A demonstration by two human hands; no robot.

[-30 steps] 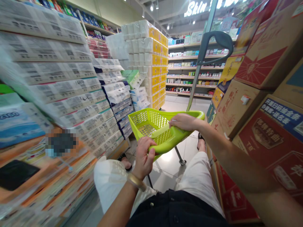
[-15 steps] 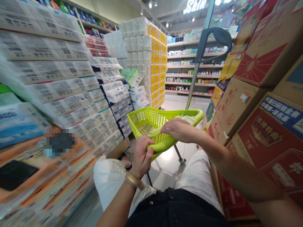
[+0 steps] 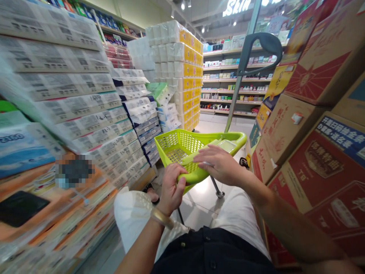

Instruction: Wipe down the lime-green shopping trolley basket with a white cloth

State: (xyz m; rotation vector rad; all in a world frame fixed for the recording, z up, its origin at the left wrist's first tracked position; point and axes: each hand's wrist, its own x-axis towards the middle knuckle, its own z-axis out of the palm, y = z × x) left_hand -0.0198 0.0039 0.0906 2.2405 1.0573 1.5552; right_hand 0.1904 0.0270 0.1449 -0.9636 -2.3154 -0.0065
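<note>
A lime-green wheeled shopping basket (image 3: 171, 142) stands in the aisle right in front of my knees, with nothing visible inside. Its grey pull handle (image 3: 258, 47) rises at the far right. My left hand (image 3: 172, 188) is wrapped round the near rim of the basket. My right hand (image 3: 218, 163) lies flat on the right side of the rim, fingers stretched out towards the left. I wear white trousers and a bracelet on the left wrist.
Stacked packs of tissue and paper rolls (image 3: 85, 106) line the left side, down to the floor. Brown and red cardboard boxes (image 3: 313, 114) are piled close on the right. A tall stack of toilet rolls (image 3: 176, 68) and product shelves (image 3: 228, 87) stand ahead across the tiled floor (image 3: 199, 201).
My right hand has slid along the basket's rim towards me and to the left. The left hand has kept its grip on the near rim. The basket has barely moved.
</note>
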